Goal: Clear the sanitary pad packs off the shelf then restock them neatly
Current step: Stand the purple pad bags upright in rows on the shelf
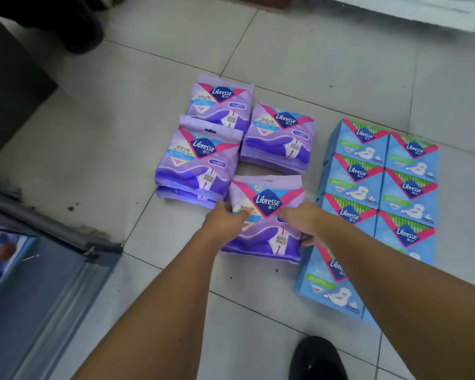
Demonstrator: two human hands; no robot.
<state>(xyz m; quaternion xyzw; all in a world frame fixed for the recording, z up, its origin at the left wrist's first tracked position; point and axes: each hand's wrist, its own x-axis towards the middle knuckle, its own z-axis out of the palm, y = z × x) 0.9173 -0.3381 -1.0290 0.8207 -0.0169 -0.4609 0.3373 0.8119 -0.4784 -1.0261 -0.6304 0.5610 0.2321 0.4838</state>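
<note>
Purple pad packs on tiled floor (313, 50), four piles: far pile (221, 104), pile just right of it (281, 138), left pile (196, 164) stacked at least two deep, near pile (266, 218) under both hands. Left hand (225, 223) on near pile's left edge, fingers curled over top face, thumb side toward left pile. Right hand (302, 220) on right edge of same pile, fingers bent over top, thumb tucked at lower right corner. Hands apart, one each side, both gripping near purple pile; lifted or resting on floor, cannot tell. Blue pad packs (381, 185) well right of purple ones, laid flat in two touching columns, running from far to near; nearest blue pack (324, 286) partly hidden behind right forearm. All packs face up, Libresse logo readable, small print blurred. Dark shelf base (52, 283) at lower left, edge grimy, something blue and blurred on it at far left. Black shoe (318, 357) at bottom centre. Dark shape (74, 26) at top left, unclear. White ledge (436, 12) at top right.
</note>
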